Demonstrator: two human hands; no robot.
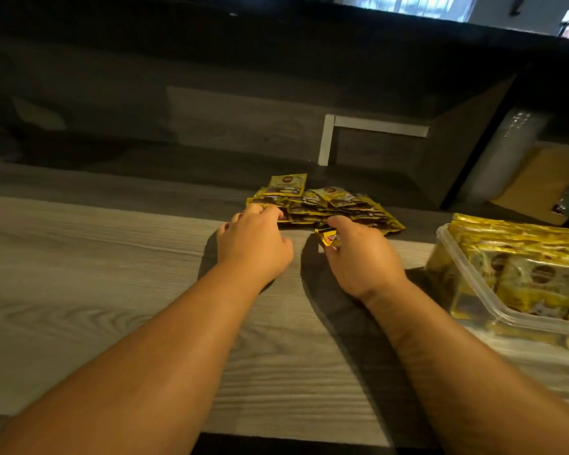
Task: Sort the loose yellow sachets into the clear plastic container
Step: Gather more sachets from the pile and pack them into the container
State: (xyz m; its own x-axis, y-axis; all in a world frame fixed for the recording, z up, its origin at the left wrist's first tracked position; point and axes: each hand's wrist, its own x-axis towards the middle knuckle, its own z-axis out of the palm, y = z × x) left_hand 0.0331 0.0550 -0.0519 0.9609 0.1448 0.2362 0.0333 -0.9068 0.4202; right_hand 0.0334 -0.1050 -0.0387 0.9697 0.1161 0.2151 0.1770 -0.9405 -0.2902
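While the right hand's fingers [334,221] pinched one small yellow sachet [328,237] and the left hand [253,241] curled onto the loose pile of sachets [326,201], squaring a few together looked the neater way to lift. One pile lay on the counter [112,274], too overlapped to count; one clear plastic container [467,257] stood just right, already holding many.

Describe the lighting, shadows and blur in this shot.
Head view: bright light on the near wooden table, hard forearm shadows beside the left hand and right hand; background dark; clear plastic container smeared at the right edge; sachet pile soft.
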